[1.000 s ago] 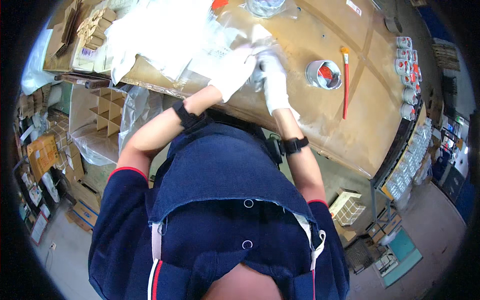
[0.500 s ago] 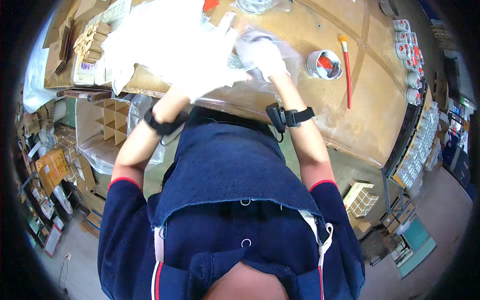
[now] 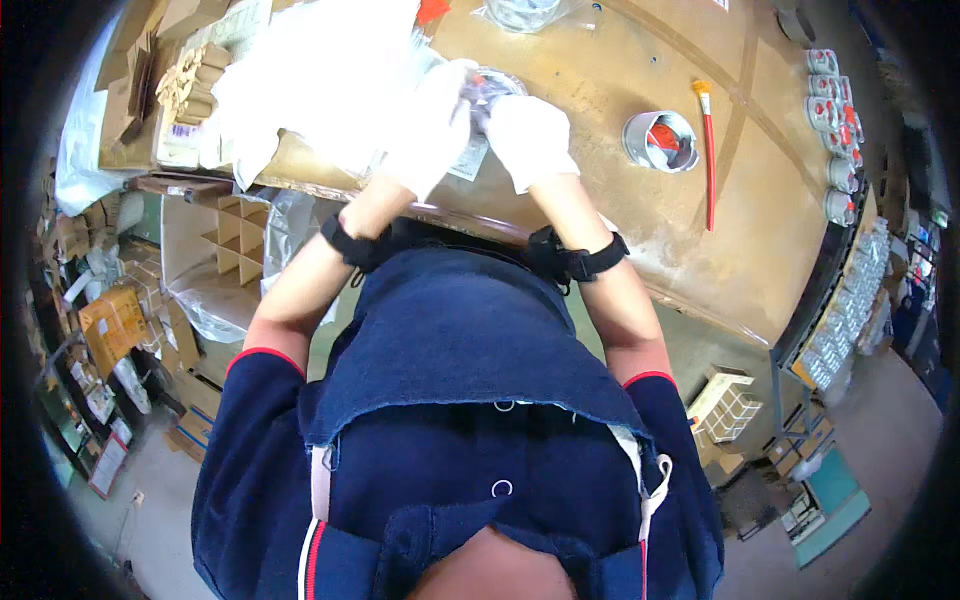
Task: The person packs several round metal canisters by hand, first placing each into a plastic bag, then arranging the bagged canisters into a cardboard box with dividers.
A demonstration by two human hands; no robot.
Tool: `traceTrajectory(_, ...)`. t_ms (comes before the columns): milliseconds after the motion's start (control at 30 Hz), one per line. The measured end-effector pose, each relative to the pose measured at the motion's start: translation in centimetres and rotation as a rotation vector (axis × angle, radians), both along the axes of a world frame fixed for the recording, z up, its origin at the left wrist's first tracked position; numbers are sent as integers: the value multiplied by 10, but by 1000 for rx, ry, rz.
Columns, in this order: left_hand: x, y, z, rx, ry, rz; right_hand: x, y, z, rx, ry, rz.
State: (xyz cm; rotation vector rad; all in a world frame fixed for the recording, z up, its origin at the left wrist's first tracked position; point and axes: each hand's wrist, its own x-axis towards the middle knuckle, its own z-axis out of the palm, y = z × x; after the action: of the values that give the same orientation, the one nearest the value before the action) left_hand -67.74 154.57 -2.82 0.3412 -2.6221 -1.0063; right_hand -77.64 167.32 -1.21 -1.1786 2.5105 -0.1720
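Observation:
Both my hands wear white gloves and meet over the worktable near its front edge. Between them is a round, shiny, silvery thing wrapped in clear plastic (image 3: 498, 84); my fingers cover most of it. My left hand (image 3: 432, 125) closes on its left side. On the right side, my right hand (image 3: 530, 140) curls over it with the fingertips hidden. A small printed paper slip (image 3: 470, 158) lies on the table below the hands. White plastic sheets (image 3: 320, 90), partly washed out by glare, are spread just left of my left hand.
An open tin (image 3: 660, 138) with something red inside stands to the right, beside a red-handled brush (image 3: 708, 150). Another plastic-wrapped round thing (image 3: 522, 12) sits at the back. Several tins (image 3: 840, 130) line the far right. A divided carton (image 3: 225, 235) stands below the table's left edge.
My hands have come together around the wrapped round thing. The loose clear plastic that spread under my right hand is now gathered close. My left forearm has shifted right.

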Motion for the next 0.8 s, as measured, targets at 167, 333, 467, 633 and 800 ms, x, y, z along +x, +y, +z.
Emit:
traceTrajectory(167, 4, 23, -23, -500, -320, -193, -22, 55, 4, -437, -418, -119)
traceTrajectory(333, -35, -9, -9, -523, -107, -336, -23, 119, 18, -399, -369, -449)
traceTrajectory(467, -57, -16, -8, -597, -37, -509, -16, 138, 5, -516, -595, -860)
traceTrajectory(633, -119, -40, -23, -774, -278, -586, -5, 147, 11, -347, -338, -739)
traceTrajectory(800, -174, -42, 5, -657, -447, -376, 8, 155, -3, -259, -244, -648)
